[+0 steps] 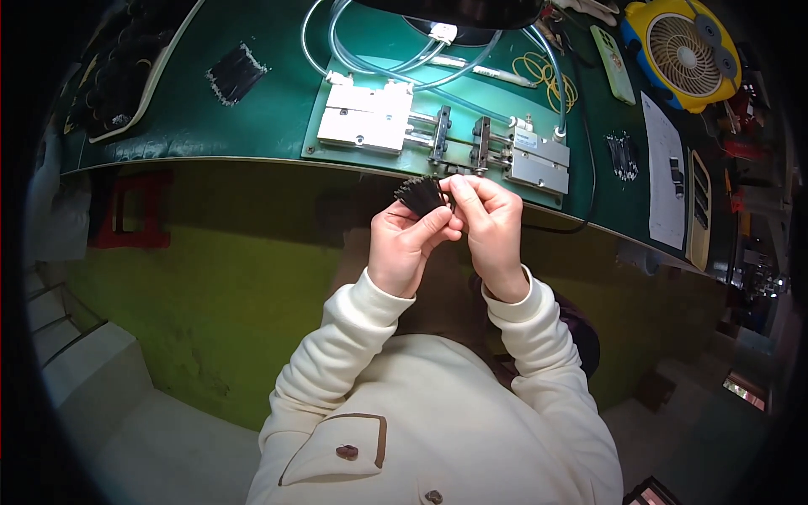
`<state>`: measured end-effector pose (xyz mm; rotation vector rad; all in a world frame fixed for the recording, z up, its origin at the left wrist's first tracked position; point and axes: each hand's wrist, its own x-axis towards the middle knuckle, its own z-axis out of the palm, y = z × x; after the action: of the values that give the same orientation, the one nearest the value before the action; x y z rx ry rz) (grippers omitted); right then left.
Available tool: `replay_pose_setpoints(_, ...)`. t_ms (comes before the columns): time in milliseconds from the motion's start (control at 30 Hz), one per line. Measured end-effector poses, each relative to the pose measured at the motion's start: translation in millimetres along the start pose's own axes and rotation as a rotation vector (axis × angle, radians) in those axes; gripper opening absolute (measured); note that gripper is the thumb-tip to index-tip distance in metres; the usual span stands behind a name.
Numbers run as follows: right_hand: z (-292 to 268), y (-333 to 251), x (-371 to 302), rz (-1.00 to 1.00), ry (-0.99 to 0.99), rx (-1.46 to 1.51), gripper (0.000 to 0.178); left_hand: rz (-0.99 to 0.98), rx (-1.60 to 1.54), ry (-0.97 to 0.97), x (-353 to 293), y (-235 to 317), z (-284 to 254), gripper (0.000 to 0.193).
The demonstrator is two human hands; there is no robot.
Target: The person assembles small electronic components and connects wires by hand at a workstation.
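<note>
A bunch of short black wires point(418, 195) is pinched in my left hand point(406, 240), its loose ends fanned out toward the bench. Close against it, my right hand point(488, 223) has thumb and forefinger pressed together at the bunch's right side, seemingly on one black wire point(452, 200). Just beyond my fingers stands a fixture point(438, 135) on a green base plate. It has a silver block point(364, 118) at left, another silver block point(539, 160) at right, and two dark upright jaws between them with a gap.
Clear air hoses point(404, 69) loop over the fixture. Black wire piles lie at left point(236, 74) and right point(623, 156) on the green bench point(194, 135). A yellow fan point(686, 55), a paper sheet point(663, 168) and a narrow tray point(699, 210) sit at right; a red stool point(135, 210) stands below.
</note>
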<state>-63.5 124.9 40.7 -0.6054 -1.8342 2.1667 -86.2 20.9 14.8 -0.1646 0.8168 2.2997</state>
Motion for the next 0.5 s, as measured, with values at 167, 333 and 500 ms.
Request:
replay_pose_setpoints(167, 1.8, 1.5, -0.4, -0.008, 0.01, 0.044, 0.016, -0.009, 0.007, -0.014, -0.1, 2.6, -1.1, 0.007)
replay_pose_setpoints(333, 2.3, 1.2, -0.1, -0.003, 0.018, 0.067, 0.016, -0.018, 0.011, -0.027, 0.7, 3.8, -0.7, 0.008)
replay_pose_setpoints(500, 2.5, 1.2, 0.7, 0.012, 0.027, 0.091, 0.016, -0.016, -0.002, -0.053, 2.5, 3.1, -0.3, 0.01)
